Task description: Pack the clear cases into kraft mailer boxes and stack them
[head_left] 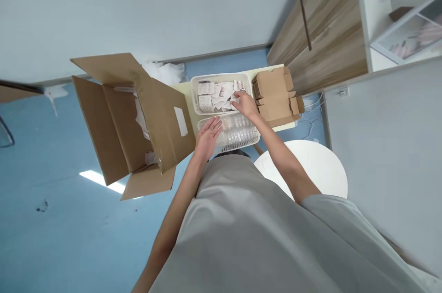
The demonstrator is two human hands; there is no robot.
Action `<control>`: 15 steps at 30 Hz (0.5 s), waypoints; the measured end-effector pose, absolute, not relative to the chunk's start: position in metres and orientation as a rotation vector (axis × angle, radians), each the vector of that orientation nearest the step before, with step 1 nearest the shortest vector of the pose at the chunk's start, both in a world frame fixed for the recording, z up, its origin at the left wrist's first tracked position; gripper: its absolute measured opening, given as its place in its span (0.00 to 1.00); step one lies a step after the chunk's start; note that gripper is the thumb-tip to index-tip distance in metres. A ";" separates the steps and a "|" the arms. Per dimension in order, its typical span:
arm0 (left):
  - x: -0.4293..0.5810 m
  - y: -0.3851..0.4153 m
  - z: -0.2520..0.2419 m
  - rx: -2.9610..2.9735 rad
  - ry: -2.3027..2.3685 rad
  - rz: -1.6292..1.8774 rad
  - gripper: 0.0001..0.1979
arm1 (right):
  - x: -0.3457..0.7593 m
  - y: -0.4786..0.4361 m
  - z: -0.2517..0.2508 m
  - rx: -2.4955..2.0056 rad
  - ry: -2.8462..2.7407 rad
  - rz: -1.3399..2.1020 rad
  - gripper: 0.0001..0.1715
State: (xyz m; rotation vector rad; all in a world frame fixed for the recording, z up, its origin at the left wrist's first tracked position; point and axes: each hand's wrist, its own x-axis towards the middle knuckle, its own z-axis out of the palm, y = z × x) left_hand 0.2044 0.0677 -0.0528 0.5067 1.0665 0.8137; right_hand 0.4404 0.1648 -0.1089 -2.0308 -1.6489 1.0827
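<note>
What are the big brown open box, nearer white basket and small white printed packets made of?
Big brown open box: probably matte cardboard, from its dull brown folded flaps.
Nearer white basket: likely smooth plastic, with regular small holes.
Small white printed packets: matte-looking paper or film; flat, but too small to tell.

Plain, loose grey short-sleeved shirt (241, 224)

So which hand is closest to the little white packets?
The right hand: its fingertips are right at the packets, by their right side. The left hand is farther off, at the left end of the front plastic basket.
</note>
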 end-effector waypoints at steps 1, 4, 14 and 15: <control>0.200 0.065 -0.054 0.489 1.083 0.836 0.34 | 0.433 0.178 -0.117 -2.057 -1.720 1.088 0.24; 0.190 0.058 -0.059 0.430 1.128 0.897 0.33 | 0.409 0.209 -0.140 -2.081 -1.908 1.069 0.32; 0.173 0.041 -0.065 0.351 1.209 0.990 0.30 | 0.366 0.241 -0.182 -2.072 -2.206 0.945 0.31; 0.171 0.040 -0.065 0.342 1.212 0.995 0.30 | 0.366 0.241 -0.182 -2.071 -2.205 0.936 0.32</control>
